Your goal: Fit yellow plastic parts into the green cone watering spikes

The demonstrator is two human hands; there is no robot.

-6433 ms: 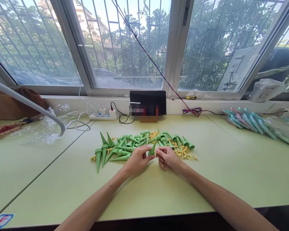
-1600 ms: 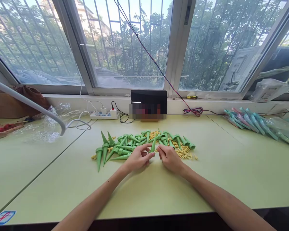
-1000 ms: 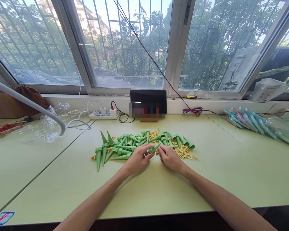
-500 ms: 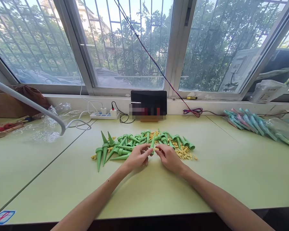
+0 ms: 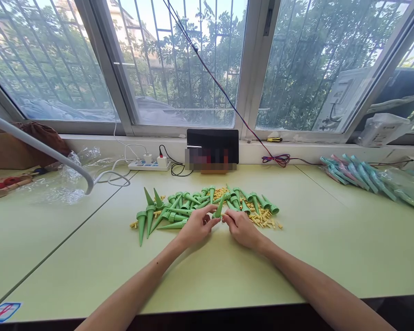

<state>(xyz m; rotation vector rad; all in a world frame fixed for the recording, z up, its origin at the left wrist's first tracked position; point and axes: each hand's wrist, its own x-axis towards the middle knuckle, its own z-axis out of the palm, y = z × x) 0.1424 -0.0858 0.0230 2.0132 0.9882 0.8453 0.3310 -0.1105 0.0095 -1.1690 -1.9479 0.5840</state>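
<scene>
My left hand (image 5: pixel 196 227) pinches a green cone-shaped spike (image 5: pixel 219 208) near its wide end, tip pointing up and away. Close beside it, my right hand (image 5: pixel 240 226) has its fingers pinched at the spike's base, probably on a small yellow piece, which is too small to make out. Both hands rest on the pale green table (image 5: pixel 207 271), just in front of a pile of green spikes (image 5: pixel 179 207). Small yellow pieces (image 5: pixel 264 219) lie scattered among and to the right of the pile.
A dark tablet (image 5: pixel 212 151) leans against the window ledge behind the pile. A white power strip (image 5: pixel 148 164) with cables lies at back left, beside clear plastic bags (image 5: pixel 67 181). A white curved tube (image 5: pixel 41 149) crosses the left. Teal packaged items (image 5: pixel 359 177) lie at right.
The held spike tilted flatter a second ago and now stands more upright again. Both hands stay close together at the same spot in front of the pile.
</scene>
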